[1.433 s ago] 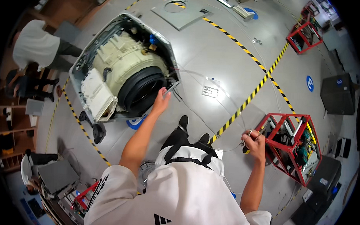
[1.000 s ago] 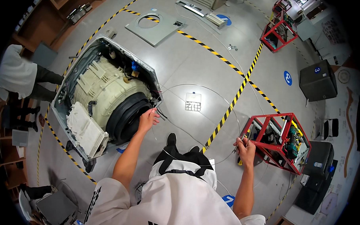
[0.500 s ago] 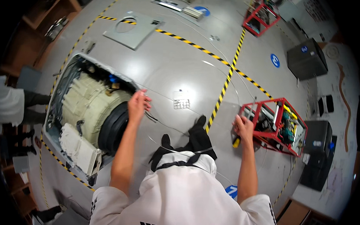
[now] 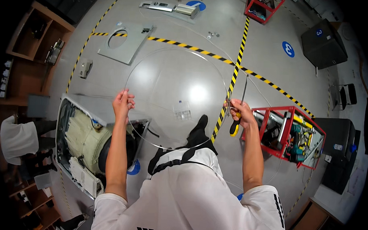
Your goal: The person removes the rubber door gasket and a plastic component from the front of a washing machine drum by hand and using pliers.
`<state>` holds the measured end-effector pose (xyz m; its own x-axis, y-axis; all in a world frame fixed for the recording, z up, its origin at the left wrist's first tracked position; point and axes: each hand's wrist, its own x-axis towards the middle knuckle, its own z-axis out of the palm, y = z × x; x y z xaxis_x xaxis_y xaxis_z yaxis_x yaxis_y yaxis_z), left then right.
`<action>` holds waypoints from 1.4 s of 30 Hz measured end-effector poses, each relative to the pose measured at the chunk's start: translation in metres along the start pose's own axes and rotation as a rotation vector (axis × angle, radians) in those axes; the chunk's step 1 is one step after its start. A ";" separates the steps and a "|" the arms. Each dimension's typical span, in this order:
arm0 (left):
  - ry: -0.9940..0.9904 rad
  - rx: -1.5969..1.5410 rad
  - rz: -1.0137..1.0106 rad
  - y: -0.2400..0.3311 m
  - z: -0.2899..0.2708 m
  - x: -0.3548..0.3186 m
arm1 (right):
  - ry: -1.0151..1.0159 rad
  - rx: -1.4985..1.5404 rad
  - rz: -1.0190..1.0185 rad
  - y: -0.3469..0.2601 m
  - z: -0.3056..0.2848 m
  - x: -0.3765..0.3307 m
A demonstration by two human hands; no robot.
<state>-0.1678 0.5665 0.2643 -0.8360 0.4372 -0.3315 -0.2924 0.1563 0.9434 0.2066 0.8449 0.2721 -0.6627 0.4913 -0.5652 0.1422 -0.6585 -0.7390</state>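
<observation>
A large thin wire ring (image 4: 162, 147) is held up in front of my body, spanning the space between my hands. My left hand (image 4: 122, 106) pinches its left side between thumb and fingers. At the opposite side, my right hand (image 4: 239, 113) grips the ring near what looks like its metal joint. The same hand holds a screwdriver (image 4: 234, 128) with a yellow-and-black handle, its shaft pointing away from me. Below and left of my left hand stands an opened washing machine (image 4: 90, 138), its pale tub and black rubber door seal showing. My left forearm hides part of it.
A red tool cart (image 4: 286, 130) holding drills and hand tools stands right of my right hand. A grey panel with a round hole (image 4: 123, 46) lies on the floor ahead. Another person (image 4: 19, 139) is at the far left. Dark cabinets (image 4: 323, 43) stand right.
My right hand has moved inward and farther from me, with the screwdriver. The left hand has shifted left and slightly away. The ring, blurred before, now shows as a full loop; the view has shifted.
</observation>
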 end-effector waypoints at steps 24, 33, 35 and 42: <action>0.008 -0.100 -0.121 -0.014 0.175 0.264 | 0.213 -0.511 -0.095 -0.242 -0.020 0.249; 0.083 0.339 0.108 -0.015 0.186 0.439 | 0.227 -0.891 -0.228 -0.347 0.065 0.424; 0.023 0.397 0.038 -0.006 0.179 0.454 | 0.226 -1.023 -0.294 -0.357 0.073 0.469; -0.014 0.595 -0.261 -0.011 0.169 0.458 | 0.226 -1.287 -0.456 -0.366 0.049 0.649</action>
<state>-0.4695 0.9147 0.1014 -0.7653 0.3291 -0.5533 -0.1748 0.7210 0.6706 -0.3115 1.3766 0.1934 -0.7191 0.6807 -0.1398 0.6007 0.5077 -0.6176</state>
